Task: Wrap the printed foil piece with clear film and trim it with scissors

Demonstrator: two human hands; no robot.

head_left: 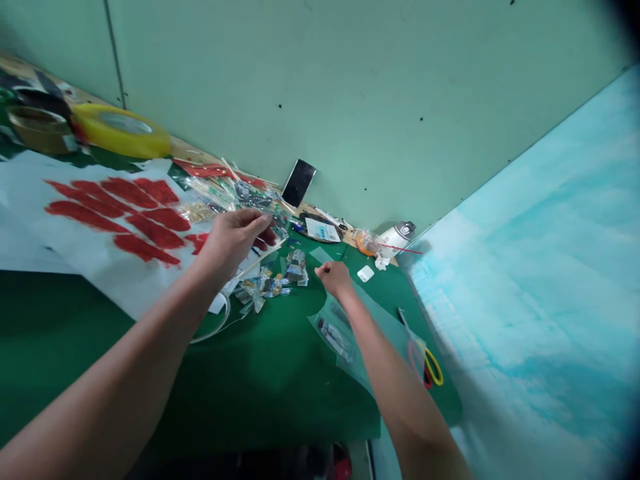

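Observation:
My left hand [234, 239] is raised over the edge of a white sheet with red painted shapes [145, 223], thumb and fingers pressed together; whatever is between them is too small to make out. My right hand [335, 277] is closed near a small clear piece [321, 255], and I cannot make out what it pinches. Small patterned cut pieces [273, 283] lie on the green table between the hands. Under my right forearm a translucent sheet [383, 320] is spread, with a small clear packet [335, 339] on it.
Scissors [431, 367] with red and yellow handles lie at the right. A phone [299, 183] leans on the wall. Yellow tape [123, 130] and brown tape [40, 130] stand at the back left, a spray can [397, 237] at the back right. A white ring [213, 333] is near my left forearm.

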